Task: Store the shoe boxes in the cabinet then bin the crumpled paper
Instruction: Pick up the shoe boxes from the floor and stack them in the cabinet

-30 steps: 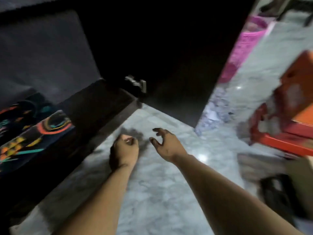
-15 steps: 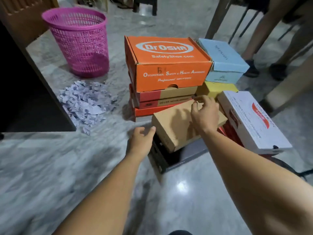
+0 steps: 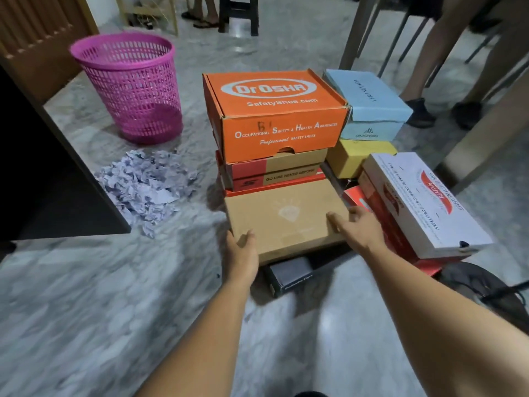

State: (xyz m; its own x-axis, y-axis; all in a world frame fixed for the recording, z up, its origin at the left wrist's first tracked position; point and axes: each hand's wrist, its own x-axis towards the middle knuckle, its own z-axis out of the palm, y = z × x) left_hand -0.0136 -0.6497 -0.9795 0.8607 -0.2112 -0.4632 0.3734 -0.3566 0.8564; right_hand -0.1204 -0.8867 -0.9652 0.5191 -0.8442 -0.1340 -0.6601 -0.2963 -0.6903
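Observation:
A plain brown shoe box [image 3: 286,222] lies on a black box [image 3: 289,275] at the front of a stack on the marble floor. My left hand [image 3: 243,253] grips its near left corner, thumb on the lid. My right hand [image 3: 357,227] holds its right side, thumb on top. Behind it stand an orange Dr Osha box [image 3: 274,110] on a red and brown box [image 3: 274,173], a light blue box [image 3: 369,101] on a yellow one [image 3: 352,156], and a white box [image 3: 420,202] at the right. Crumpled paper [image 3: 146,184] is heaped beside the pink bin [image 3: 131,84]. The dark cabinet door [image 3: 43,181] stands at the left.
A person's legs [image 3: 429,67] and a table leg [image 3: 481,138] are behind the boxes at the right. A dark stool [image 3: 237,12] and more feet are at the back. A dark round object with a cable [image 3: 486,290] lies at the lower right.
My view swung from the cabinet interior to the box stack. Both hands moved onto the brown box, the right one shifting from its far edge to its right side.

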